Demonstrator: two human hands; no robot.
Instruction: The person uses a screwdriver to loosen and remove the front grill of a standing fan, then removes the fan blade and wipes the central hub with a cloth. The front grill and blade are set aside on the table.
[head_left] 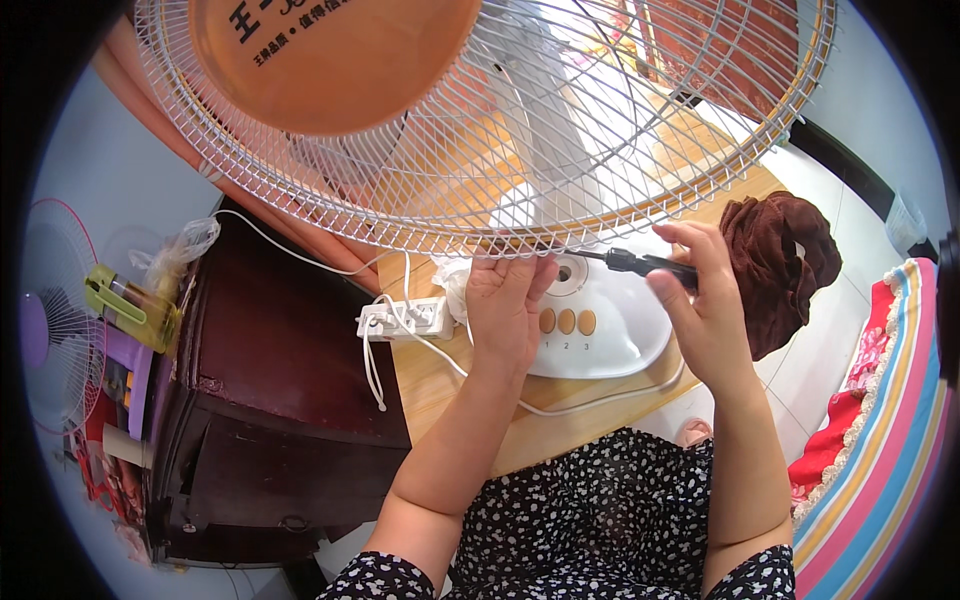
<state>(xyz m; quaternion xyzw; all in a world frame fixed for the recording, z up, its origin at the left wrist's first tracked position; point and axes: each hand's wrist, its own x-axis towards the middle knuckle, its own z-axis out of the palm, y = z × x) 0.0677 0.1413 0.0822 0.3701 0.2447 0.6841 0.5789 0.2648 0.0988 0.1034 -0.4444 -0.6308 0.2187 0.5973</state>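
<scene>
Right hand [713,320] pinches black screwdriver [632,263] at fan guard's lower rim [470,241], above white fan base [612,343]; left hand [506,300] bunched there, grip unclear: likely rim-fastening work, next turn probably needs driver seated, rim steady.

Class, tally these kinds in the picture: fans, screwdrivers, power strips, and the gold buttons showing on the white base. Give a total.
Orange-centred fan and purple-centred fan: 2
Screwdriver, in the right hand: 1
Power strip: 1
Gold buttons showing on the white base: 3
Total: 7

White fan base [630,345], 3 tan buttons [567,321], black screwdriver [628,262]
</scene>
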